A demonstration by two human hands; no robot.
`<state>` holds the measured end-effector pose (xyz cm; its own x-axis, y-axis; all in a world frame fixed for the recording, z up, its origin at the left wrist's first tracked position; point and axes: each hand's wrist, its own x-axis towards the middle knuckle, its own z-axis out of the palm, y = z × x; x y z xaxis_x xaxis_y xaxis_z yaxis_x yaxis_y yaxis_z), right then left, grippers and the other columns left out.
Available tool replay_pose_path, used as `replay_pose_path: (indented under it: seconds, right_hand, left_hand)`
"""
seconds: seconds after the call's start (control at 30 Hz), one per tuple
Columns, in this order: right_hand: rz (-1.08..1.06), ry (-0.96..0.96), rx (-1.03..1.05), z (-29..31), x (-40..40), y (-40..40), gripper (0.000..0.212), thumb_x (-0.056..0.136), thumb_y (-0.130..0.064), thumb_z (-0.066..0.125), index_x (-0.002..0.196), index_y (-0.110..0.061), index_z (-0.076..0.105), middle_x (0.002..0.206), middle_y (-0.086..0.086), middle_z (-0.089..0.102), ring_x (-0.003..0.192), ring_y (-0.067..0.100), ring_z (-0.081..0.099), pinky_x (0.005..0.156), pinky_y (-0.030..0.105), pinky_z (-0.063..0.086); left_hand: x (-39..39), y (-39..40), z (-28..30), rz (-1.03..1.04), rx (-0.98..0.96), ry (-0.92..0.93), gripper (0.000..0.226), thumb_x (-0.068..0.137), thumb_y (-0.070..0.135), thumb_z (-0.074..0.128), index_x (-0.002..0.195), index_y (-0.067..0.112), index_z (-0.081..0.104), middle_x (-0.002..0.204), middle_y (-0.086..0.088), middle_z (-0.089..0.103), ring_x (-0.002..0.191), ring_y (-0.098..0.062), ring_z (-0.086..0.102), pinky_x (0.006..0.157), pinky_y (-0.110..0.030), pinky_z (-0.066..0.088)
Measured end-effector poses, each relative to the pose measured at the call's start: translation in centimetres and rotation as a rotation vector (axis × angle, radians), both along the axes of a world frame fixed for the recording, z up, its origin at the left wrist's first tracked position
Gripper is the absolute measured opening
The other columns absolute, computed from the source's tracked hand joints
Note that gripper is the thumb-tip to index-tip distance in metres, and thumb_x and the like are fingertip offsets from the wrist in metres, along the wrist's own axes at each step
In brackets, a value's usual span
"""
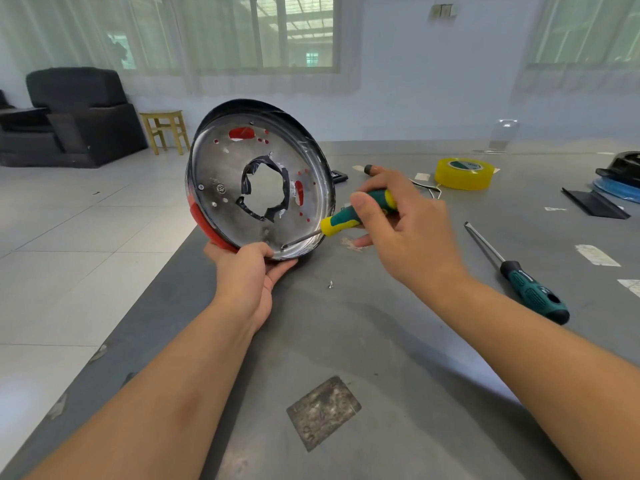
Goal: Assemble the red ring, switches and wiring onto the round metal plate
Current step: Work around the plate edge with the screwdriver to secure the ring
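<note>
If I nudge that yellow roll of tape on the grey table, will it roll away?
Probably not. The yellow roll of tape lies flat on its side on the grey table, so a nudge should slide it rather than roll it. It looks light, being a hollow ring, so it would likely move easily. Stood on edge, it would probably roll.

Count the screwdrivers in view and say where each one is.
2. One screwdriver is gripped in the right hand, its tip against the lower rim of the round metal plate. The second screwdriver lies on the table to the right.
</note>
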<state>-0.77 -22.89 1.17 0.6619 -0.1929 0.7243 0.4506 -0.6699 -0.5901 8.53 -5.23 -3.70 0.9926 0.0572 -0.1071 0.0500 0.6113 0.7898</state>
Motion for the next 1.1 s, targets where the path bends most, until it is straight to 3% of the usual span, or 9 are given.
replay_pose_path:
  seconds: [0.1, 0.27, 0.47, 0.57, 0.67, 0.73, 0.8, 0.97, 1.1]
  right_hand:
    - [-0.103, 0.045, -0.072, -0.2, 0.1, -0.5, 0.021, 0.103, -0.048, 0.051, 0.100, -0.028, 0.053, 0.092, 0.001, 0.075, 0.057, 0.004, 0.071, 0.059, 0.040, 0.060]
    - [0.161, 0.118, -0.001, 0.0, 0.3, -0.5, 0.047, 0.100, -0.027, 0.041, 0.147, -0.029, 0.037, 0.139, -0.009, 0.056, 0.111, 0.018, 0.067, 0.098, 0.049, 0.054]
    - [0.091, 0.118, 0.075, 0.4, -0.1, -0.5, 0.017, 0.097, -0.043, 0.061, 0.108, -0.030, 0.062, 0.086, -0.001, 0.074, 0.072, 0.011, 0.076, 0.062, 0.041, 0.062]
    - [-0.177, 0.101, -0.126, 0.3, -0.3, -0.6, 0.035, 0.096, -0.056, 0.051, 0.094, -0.021, 0.055, 0.080, 0.003, 0.075, 0.054, 0.020, 0.068, 0.063, 0.041, 0.056]
    - [-0.142, 0.174, -0.186, 0.7, -0.4, -0.7, 0.032, 0.101, -0.052, 0.043, 0.099, -0.021, 0.049, 0.076, -0.001, 0.073, 0.071, 0.022, 0.068, 0.074, 0.040, 0.054]
    - [0.004, 0.212, -0.167, 1.2, -0.4, -0.9, 0.014, 0.104, -0.033, 0.046, 0.110, -0.021, 0.047, 0.097, 0.001, 0.069, 0.083, 0.020, 0.068, 0.077, 0.042, 0.055]
    - [0.110, 0.284, -0.206, 2.1, -0.6, -1.4, 0.020, 0.097, -0.021, 0.046, 0.117, -0.023, 0.045, 0.108, 0.001, 0.064, 0.087, 0.019, 0.068, 0.079, 0.048, 0.055]
    - [0.181, 0.424, -0.296, 3.8, -1.1, -3.1, 0.012, 0.101, -0.030, 0.055, 0.112, -0.035, 0.054, 0.090, -0.014, 0.077, 0.084, -0.002, 0.072, 0.084, 0.028, 0.055]
    - [0.012, 0.371, -0.225, 3.8, -0.9, -2.2, 0.032, 0.099, -0.051, 0.053, 0.106, -0.021, 0.062, 0.072, -0.007, 0.075, 0.066, 0.000, 0.072, 0.073, 0.039, 0.060]
  left_hand:
    - [-0.2, -0.1, -0.1, -0.003, 0.021, -0.014, 0.060, 0.083, -0.022, 0.042, 0.117, 0.028, 0.040, 0.139, -0.012, 0.052, 0.115, -0.041, 0.067, 0.069, -0.047, 0.066]
    - [0.1, -0.1, 0.1, 0.017, -0.010, 0.005, 0.059, 0.086, -0.021, 0.041, 0.124, 0.024, 0.038, 0.141, -0.015, 0.050, 0.117, -0.044, 0.065, 0.067, -0.048, 0.066]
    - [0.0, 0.1, 0.1, 0.012, -0.010, 0.014, 0.058, 0.085, -0.022, 0.041, 0.121, 0.025, 0.039, 0.141, -0.014, 0.049, 0.118, -0.044, 0.064, 0.066, -0.047, 0.065]
    - [0.0, 0.0, 0.0, 0.000, 0.001, 0.005, 0.060, 0.084, -0.022, 0.041, 0.122, 0.024, 0.039, 0.141, -0.014, 0.050, 0.117, -0.044, 0.065, 0.067, -0.048, 0.066]
    - [0.0, 0.0, 0.1, 0.002, -0.001, 0.004, 0.059, 0.084, -0.022, 0.041, 0.119, 0.025, 0.039, 0.140, -0.014, 0.050, 0.117, -0.044, 0.065, 0.068, -0.048, 0.066]
    - [0.1, 0.0, 0.0, 0.013, -0.014, 0.013, 0.057, 0.086, -0.021, 0.041, 0.119, 0.025, 0.039, 0.142, -0.014, 0.048, 0.118, -0.044, 0.064, 0.069, -0.049, 0.066]
    - [0.1, 0.1, 0.0, 0.016, -0.017, 0.020, 0.056, 0.087, -0.021, 0.041, 0.121, 0.023, 0.038, 0.144, -0.015, 0.047, 0.119, -0.044, 0.064, 0.071, -0.050, 0.066]
    - [0.0, -0.1, 0.1, 0.012, -0.009, 0.018, 0.058, 0.086, -0.021, 0.041, 0.127, 0.022, 0.037, 0.143, -0.013, 0.047, 0.118, -0.043, 0.064, 0.068, -0.047, 0.066]
    - [-0.1, -0.2, 0.2, 0.005, 0.005, 0.011, 0.061, 0.085, -0.021, 0.041, 0.127, 0.022, 0.037, 0.141, -0.013, 0.049, 0.117, -0.044, 0.065, 0.065, -0.047, 0.066]
